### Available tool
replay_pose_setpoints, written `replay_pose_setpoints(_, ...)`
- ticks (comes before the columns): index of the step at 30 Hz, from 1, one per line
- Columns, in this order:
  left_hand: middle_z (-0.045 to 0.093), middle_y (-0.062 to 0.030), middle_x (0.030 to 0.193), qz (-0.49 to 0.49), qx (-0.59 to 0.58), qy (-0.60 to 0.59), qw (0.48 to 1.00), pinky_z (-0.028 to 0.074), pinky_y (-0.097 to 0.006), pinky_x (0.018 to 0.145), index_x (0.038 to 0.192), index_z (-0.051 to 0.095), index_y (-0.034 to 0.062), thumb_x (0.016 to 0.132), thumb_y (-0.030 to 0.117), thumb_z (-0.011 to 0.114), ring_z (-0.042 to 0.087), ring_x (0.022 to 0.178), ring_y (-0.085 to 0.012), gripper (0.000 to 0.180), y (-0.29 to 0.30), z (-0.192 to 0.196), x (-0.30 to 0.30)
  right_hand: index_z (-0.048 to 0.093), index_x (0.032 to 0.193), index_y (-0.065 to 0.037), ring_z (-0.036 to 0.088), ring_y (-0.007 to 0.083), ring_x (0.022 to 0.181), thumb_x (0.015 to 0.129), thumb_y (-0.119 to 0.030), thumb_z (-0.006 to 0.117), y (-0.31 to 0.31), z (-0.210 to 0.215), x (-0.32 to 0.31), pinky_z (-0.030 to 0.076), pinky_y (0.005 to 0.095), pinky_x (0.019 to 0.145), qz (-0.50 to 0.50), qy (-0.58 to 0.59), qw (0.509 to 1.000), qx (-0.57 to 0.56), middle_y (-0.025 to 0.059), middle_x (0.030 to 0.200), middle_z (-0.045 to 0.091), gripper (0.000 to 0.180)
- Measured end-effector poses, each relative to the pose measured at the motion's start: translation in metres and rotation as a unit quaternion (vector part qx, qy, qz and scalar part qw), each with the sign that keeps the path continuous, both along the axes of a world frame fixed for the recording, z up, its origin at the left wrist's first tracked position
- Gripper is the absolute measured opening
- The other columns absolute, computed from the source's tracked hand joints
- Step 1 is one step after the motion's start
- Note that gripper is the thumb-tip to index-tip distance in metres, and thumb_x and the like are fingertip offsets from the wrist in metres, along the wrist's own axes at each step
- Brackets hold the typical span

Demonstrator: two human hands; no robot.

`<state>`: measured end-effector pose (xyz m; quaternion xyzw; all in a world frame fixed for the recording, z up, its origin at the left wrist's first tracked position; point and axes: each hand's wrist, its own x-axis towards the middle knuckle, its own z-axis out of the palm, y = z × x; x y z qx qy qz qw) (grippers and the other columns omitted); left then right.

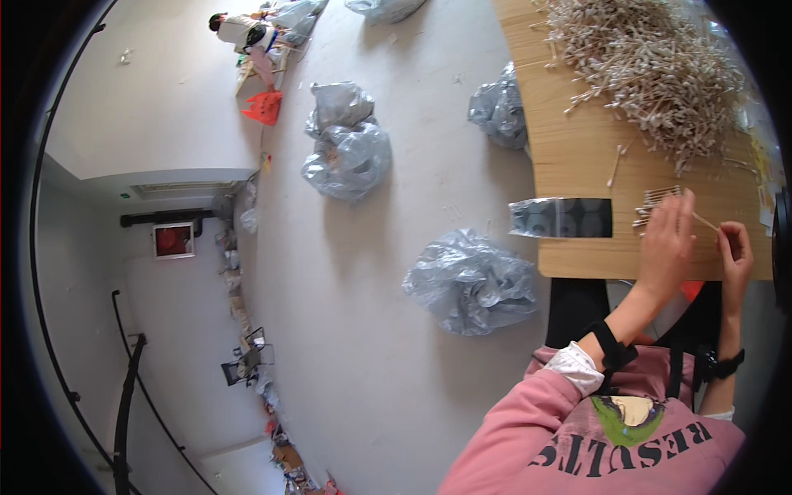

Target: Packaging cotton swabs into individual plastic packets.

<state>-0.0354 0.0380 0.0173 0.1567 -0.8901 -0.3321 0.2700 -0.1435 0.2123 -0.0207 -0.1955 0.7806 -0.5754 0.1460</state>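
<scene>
My left hand rests low over the near part of the wooden table, fingers stretched out and lying against a small row of cotton swabs. Close by on the right, my right hand pinches the end of a single cotton swab, whose other end reaches toward my left fingers. Whether the left fingers touch that swab I cannot tell. Beside the row, a dark, clear-edged plastic packet lies flat and sticks out past the table's left edge. A large heap of loose cotton swabs covers the far part.
The wooden table ends on its left and near sides. Stray swabs lie between heap and row. Stuffed grey plastic bags stand on the floor to the left. Farther off, another person is beside more bags and a red bag.
</scene>
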Motion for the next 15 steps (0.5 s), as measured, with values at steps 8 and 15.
replay_pose_setpoints(8, 0.011, -0.0276, 0.163, 0.009, -0.063, -0.228, 0.972, 0.003, -0.047, 0.124, 0.154, 0.012, -0.0098, 0.077, 0.06, 0.071, 0.004, 0.154, -0.0363, 0.12, -0.002, -0.043, 0.003, 0.061, 0.106, -0.002, 0.057, 0.0328, 0.111, 0.084, 0.002, 0.062, -0.056, 0.023, 0.006, 0.043, 0.0406, 0.099, -0.089, 0.258, 0.956, 0.107, 0.0156, 0.111, 0.061, 0.022)
replay_pose_setpoints(15, 0.018, -0.0289, 0.16, -0.039, -0.122, -0.263, 0.956, 0.011, -0.049, 0.123, 0.151, 0.021, -0.0118, 0.082, 0.061, 0.065, 0.013, 0.152, -0.0386, 0.11, 0.01, -0.025, 0.022, 0.061, 0.107, -0.004, 0.056, 0.0354, 0.11, 0.081, 0.004, 0.062, -0.06, 0.027, 0.025, 0.044, 0.0432, 0.096, -0.069, 0.252, 0.96, 0.104, 0.015, 0.112, 0.061, 0.027)
